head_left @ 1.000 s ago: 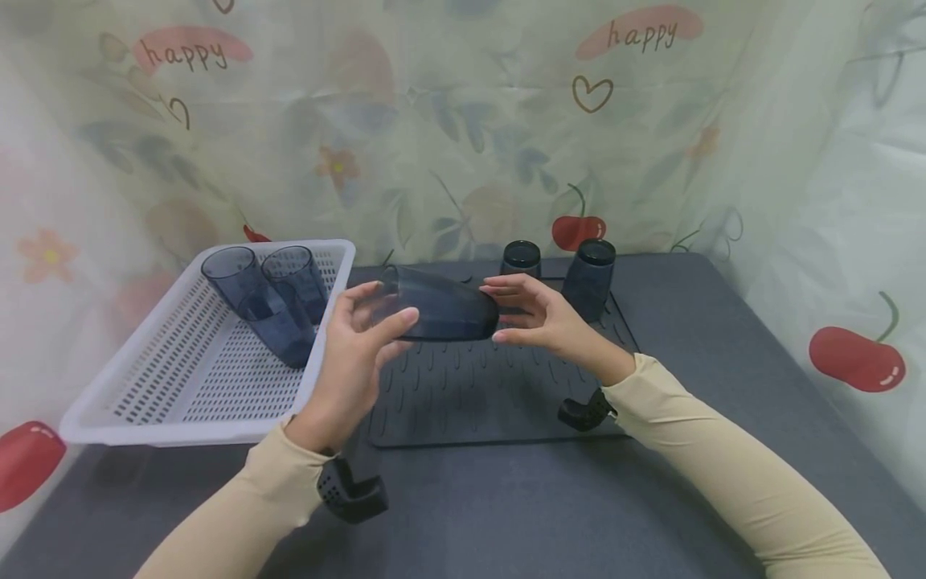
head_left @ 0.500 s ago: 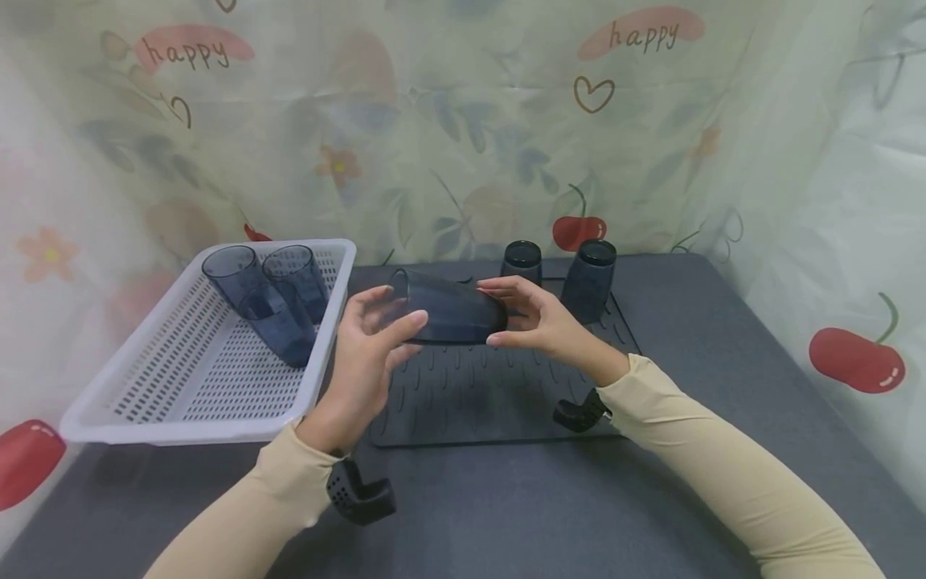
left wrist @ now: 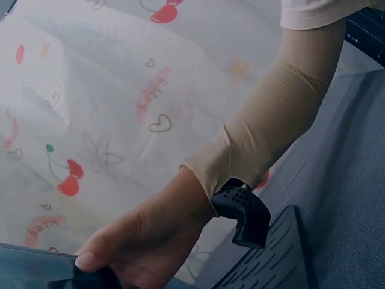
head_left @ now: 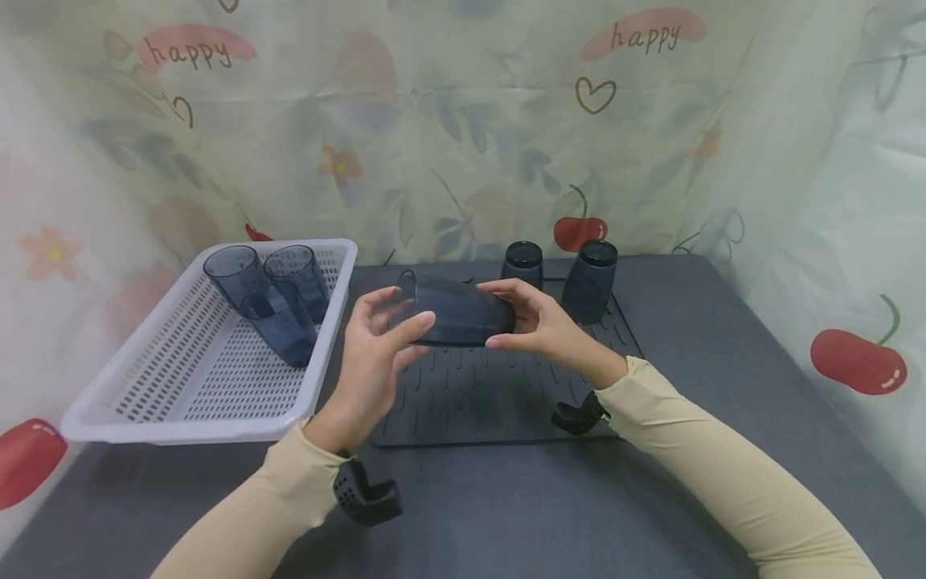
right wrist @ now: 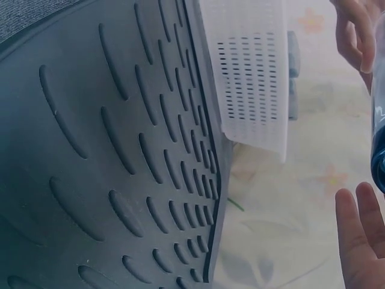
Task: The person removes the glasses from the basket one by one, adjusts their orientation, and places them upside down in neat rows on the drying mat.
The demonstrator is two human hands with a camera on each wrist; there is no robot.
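A dark, see-through drinking glass (head_left: 466,315) lies sideways in the air over the black drying mat (head_left: 463,410), its mouth to the left and its base to the right. My left hand (head_left: 370,350) grips the mouth end, thumb along the near side. At the base end my right hand (head_left: 546,326) holds the glass between thumb and fingers. The left wrist view catches part of the glass (left wrist: 30,262) at the lower left, beside the right hand (left wrist: 144,247). In the right wrist view, straight fingers (right wrist: 352,229) show below the glass's base.
A white perforated basket (head_left: 195,434) stands on the left, with three tinted glasses (head_left: 280,322) leaning inside it. Two more glasses (head_left: 589,281) stand upside down at the mat's back right. Grey cloth covers the table (head_left: 506,515); a printed curtain (head_left: 448,121) hangs behind.
The glass and my left hand have shifted a little to the right. My right fingers and thumb have come further round the base. Basket and standing glasses have stayed put.
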